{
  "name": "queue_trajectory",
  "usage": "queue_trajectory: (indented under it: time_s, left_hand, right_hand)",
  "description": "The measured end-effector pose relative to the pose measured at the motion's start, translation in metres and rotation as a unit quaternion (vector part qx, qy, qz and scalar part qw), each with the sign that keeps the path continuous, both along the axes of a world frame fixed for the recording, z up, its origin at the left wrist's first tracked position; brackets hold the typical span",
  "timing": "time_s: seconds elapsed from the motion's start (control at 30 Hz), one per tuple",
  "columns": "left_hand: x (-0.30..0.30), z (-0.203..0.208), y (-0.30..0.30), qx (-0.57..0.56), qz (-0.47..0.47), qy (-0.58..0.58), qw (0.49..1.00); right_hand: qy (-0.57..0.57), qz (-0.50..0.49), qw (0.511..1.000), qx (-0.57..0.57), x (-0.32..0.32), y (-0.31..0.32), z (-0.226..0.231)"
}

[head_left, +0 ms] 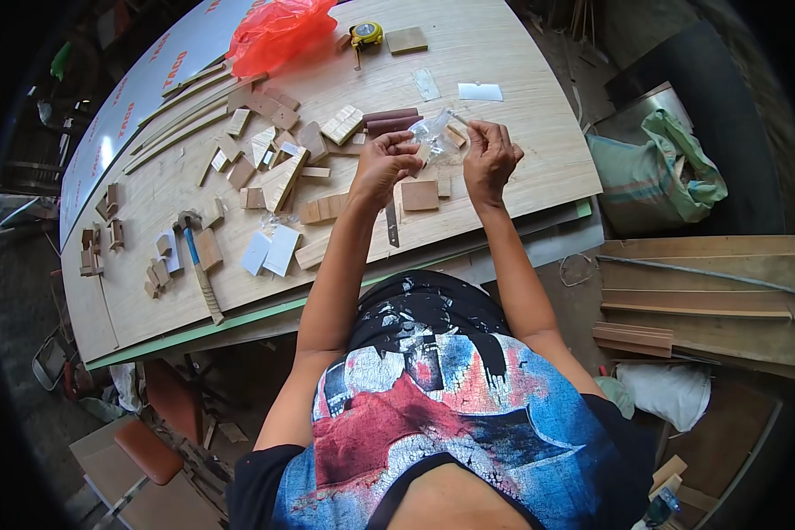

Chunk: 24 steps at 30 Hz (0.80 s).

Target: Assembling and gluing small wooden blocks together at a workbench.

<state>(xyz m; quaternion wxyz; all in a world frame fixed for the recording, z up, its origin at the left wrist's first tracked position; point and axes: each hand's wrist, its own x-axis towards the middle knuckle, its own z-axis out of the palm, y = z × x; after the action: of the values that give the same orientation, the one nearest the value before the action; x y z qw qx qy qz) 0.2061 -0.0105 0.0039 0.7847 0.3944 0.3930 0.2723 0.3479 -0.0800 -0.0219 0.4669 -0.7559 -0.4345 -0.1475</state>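
Both my hands are raised above the plywood tabletop (pixel 503 115). My left hand (pixel 385 163) and right hand (pixel 490 157) each pinch an edge of a small clear plastic bag (pixel 436 134), stretched between them, probably to keep its mouth reachable. Under them lies a square wood block (pixel 420 195) beside a metal strip (pixel 391 224). Left: a hammer (pixel 200 265) and scattered offcuts. Far edge: tape measure (pixel 367 34), red plastic bag (pixel 274 34). Cluttered workshop floor, stacked boards (pixel 698 291) right.

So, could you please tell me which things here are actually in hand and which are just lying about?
In hand:
left hand and right hand on the small clear plastic bag

Lying about:
yellow tape measure
crumpled red plastic bag
blue-handled hammer
flat square wooden piece
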Motion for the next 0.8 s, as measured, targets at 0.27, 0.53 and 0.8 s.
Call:
queue_trajectory:
  time_s: [0.27, 0.53, 0.8]
  left_hand:
    - [0.0, 0.004, 0.0, 0.005, -0.021, 0.003, 1.0]
    - [0.002, -0.001, 0.003, -0.022, 0.003, -0.007, 1.0]
    - [0.0, -0.011, 0.006, -0.028, 0.015, -0.005, 0.999]
  right_hand:
    - [0.001, 0.002, 1.0, -0.02, 0.007, 0.006, -0.002]
    - [0.001, 0.06, 0.998, -0.031, -0.014, -0.002, -0.008]
    - [-0.016, 0.096, 0.994, -0.039, -0.035, -0.013, -0.009]
